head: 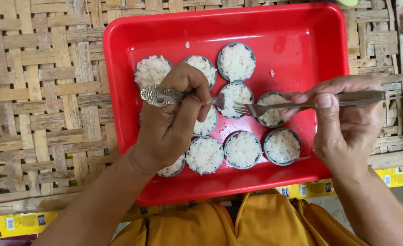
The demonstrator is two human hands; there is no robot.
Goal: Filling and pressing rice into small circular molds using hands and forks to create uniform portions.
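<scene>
Woven bamboo mat (42, 91) underneath, red tray (302, 32) on top, filled with small round rice cups (236, 61) packed close together. Left hand (174, 120) is fisted tight on an ornate spoon (160, 95) over the tray's left half. Right hand (347, 120) pinches a fork (274, 107), tines above a middle cup (233, 98).

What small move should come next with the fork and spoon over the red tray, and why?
Probably lower the fork tines onto the rice in the middle cup. The right hand holds the fork level with its tines over that cup, and the left hand holds a spoon pointing at it from the other side. The cups in the red tray already look filled.
</scene>
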